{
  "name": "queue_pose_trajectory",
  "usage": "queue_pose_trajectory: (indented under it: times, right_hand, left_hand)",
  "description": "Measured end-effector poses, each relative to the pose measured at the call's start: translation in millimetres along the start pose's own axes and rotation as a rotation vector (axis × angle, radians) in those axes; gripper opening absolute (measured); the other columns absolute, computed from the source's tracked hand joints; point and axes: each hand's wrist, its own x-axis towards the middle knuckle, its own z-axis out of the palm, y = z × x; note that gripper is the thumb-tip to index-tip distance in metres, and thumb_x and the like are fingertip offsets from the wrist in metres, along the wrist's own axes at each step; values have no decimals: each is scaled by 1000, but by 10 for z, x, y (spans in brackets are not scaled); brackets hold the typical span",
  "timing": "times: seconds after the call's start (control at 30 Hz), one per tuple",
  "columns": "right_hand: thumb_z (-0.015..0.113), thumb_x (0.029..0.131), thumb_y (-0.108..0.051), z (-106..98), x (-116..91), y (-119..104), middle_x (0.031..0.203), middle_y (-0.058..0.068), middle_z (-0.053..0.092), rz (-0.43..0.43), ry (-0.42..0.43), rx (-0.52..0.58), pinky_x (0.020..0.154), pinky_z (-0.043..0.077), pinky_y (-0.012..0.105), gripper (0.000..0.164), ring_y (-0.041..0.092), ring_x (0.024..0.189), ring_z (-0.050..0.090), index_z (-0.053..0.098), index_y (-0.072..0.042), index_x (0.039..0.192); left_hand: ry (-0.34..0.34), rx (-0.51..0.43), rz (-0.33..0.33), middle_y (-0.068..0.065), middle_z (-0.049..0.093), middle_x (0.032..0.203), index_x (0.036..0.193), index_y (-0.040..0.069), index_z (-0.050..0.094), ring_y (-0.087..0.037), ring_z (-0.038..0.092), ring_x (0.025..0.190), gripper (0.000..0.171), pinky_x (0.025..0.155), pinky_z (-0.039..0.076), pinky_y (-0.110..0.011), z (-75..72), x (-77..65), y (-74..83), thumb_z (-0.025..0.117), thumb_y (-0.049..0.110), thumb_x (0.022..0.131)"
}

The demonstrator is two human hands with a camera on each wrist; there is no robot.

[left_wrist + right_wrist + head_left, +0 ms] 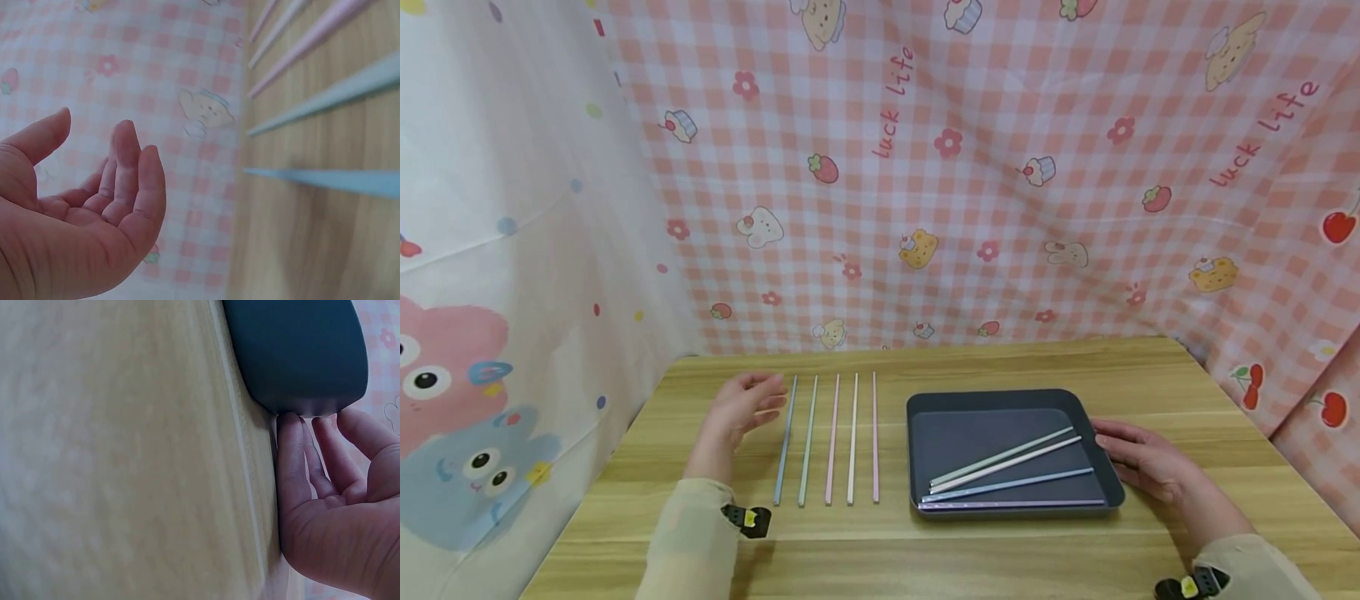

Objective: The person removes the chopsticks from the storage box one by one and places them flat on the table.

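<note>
My left hand [747, 410] hovers just left of a row of chopsticks, with its fingers loosely bent and nothing in them. Nearest to it is a blue chopstick [786, 440]; then come a green chopstick [808, 440], a pink chopstick [832, 439], a white chopstick [853, 439] and another pink chopstick [875, 437], side by side and apart. At the right, the fingertips of my right hand [1150, 458] touch the outer side wall of a dark grey tray [300, 356]. Inside the tray lie a green chopstick [1000, 457], a white one, a blue one and a purple chopstick [1011, 504].
Everything stands on a wooden table [850, 558]. Behind it hangs a pink checked curtain [865, 200], close to the table's far edge. A white patterned curtain [535, 275] hangs at the left.
</note>
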Motion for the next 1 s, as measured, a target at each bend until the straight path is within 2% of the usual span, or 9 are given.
queue_pose_trajectory:
  times: [0.17, 0.33, 0.5, 0.6, 0.8, 1.0]
  right_hand:
    - [60, 100, -10, -5, -4, -4, 103, -10, 70, -4, -20, 10, 81, 54, 27, 28, 8, 94, 65, 74, -34, 100]
    - [60, 100, -10, -3, -1, -3, 103, -10, 70, -11, -23, 5, 82, 54, 27, 28, 8, 95, 65, 74, -34, 101]
    - [60, 100, -10, -6, 3, 4, 104, -10, 69, -10, -12, 1, 82, 54, 28, 28, 8, 95, 65, 74, -34, 101]
    - [59, 100, -10, -9, 3, 5, 104, -10, 69, -11, -17, 5, 82, 54, 28, 28, 8, 95, 65, 74, -33, 101]
    - [60, 100, -10, -14, -2, 2, 104, -11, 69, -13, -22, 12, 82, 54, 27, 28, 8, 95, 65, 74, -34, 100]
    - [59, 100, -9, -12, -2, -1, 104, -11, 69, -15, -20, 8, 82, 54, 28, 28, 8, 95, 65, 73, -34, 101]
  left_hand:
    - [-22, -28, 55, -22, 56, 128, 143, -9, 36, -20, 63, 102, 58, 101, 45, -48, 109, -58, 92, 59, 24, 101]
    - [-26, -22, 112, -24, 52, 132, 145, -9, 34, -25, 60, 110, 59, 104, 42, -49, 223, -115, 160, 58, 22, 101]
    - [-20, 9, 170, -25, 54, 131, 145, -7, 38, -30, 58, 114, 56, 98, 47, -39, 354, -177, 208, 60, 20, 100]
    - [-20, 19, 200, -24, 55, 131, 143, -5, 42, -28, 58, 113, 53, 92, 48, -34, 432, -203, 218, 61, 18, 100]
    - [-26, 23, 264, -21, 59, 125, 140, -3, 46, -21, 58, 107, 49, 91, 48, -33, 593, -221, 214, 64, 13, 97]
    - [-60, -15, 315, -21, 59, 126, 141, 0, 47, -24, 57, 109, 52, 94, 47, -32, 750, -247, 229, 67, 9, 94]
